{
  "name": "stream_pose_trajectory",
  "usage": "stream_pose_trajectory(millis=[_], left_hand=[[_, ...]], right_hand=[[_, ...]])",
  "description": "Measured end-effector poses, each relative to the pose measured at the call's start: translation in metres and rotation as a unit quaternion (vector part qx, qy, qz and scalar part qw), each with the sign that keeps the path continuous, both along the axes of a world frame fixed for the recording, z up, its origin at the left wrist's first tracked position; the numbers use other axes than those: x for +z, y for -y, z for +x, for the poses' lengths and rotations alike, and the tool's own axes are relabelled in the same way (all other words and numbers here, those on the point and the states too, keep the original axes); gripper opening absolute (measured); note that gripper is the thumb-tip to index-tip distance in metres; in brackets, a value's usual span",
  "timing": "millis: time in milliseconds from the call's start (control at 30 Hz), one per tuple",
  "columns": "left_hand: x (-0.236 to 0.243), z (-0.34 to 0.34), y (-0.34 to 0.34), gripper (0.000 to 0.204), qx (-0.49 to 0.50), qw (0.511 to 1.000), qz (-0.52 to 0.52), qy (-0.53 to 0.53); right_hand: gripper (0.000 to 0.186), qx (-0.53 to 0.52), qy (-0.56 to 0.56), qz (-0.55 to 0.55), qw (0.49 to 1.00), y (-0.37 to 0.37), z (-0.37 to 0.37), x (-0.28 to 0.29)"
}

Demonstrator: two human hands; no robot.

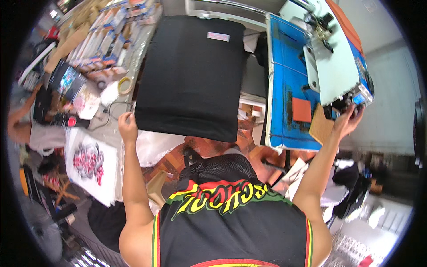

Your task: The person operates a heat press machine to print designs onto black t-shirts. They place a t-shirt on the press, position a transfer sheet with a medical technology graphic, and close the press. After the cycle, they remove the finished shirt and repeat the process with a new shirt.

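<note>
A black cloth (191,75) lies flat over a board in front of me, its near edge folded down and a small pink and white label (218,37) near its far right corner. My left hand (128,127) is closed at the cloth's near left corner; what its fingertips pinch, if anything, is hidden. Out to the right, my right hand (348,122) grips the lower front of a silver and black control box (358,95) with a blue display. The box sits on the near end of a pale green machine arm (336,53).
Right of the cloth stands a blue-topped table (284,120) bearing an orange square pad (301,110) and a tan board (321,126). On the left are a tape roll (124,85), stacked boxes (100,40) and a printed white sheet (91,164). Another person's arm (20,120) shows far left.
</note>
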State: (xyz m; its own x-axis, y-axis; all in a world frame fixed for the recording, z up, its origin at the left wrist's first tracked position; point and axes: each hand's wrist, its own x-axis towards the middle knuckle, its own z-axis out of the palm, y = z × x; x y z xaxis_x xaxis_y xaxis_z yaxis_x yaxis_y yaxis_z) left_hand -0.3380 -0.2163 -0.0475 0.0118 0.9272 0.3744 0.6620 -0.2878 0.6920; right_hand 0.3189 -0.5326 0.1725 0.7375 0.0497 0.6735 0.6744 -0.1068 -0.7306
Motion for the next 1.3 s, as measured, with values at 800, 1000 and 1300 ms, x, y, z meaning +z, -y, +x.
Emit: stream_pose_trajectory(millis=[800,1000,1300], left_hand=[[-0.022,0.167,-0.319,0.094,-0.286,0.581,-0.582,0.491],[-0.022,0.2,-0.438,0.061,-0.2,0.748,-0.384,0.502],[0.225,0.231,-0.143,0.051,-0.837,0.508,0.193,0.058]], right_hand=[[0.032,-0.273,0.03,-0.376,0.885,0.01,-0.15,0.024],[0.019,0.054,-0.095,-0.398,0.911,-0.173,-0.227,-0.009],[0.061,0.431,-0.541,-0.092,0.716,-0.343,-0.215,0.039]])
